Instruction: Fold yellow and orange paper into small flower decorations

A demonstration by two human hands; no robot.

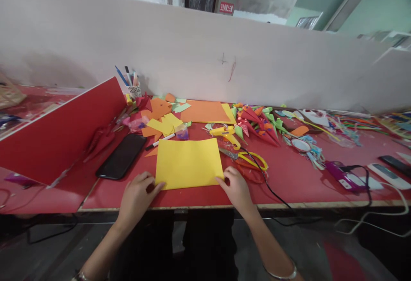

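Note:
A yellow sheet of craft foam or paper (189, 163) lies near the front edge of the red table, its far edge slightly raised. My left hand (138, 193) pinches its near left corner, thumb on top and fingers curled at the side. At the near right corner, my right hand (236, 189) grips the sheet the same way. Just behind the sheet's right end rest a yellow glue gun (226, 134) and yellow-handled scissors (252, 160). A marker (159, 141) lies behind its left end.
A black phone (122, 157) and an upright red board (64, 131) stand to the left. Farther back are orange sheets (205, 111), paper scraps (160, 109), a pen cup (134, 90) and colourful foam cones (257, 120). A purple power strip (345, 176) with cables sits right.

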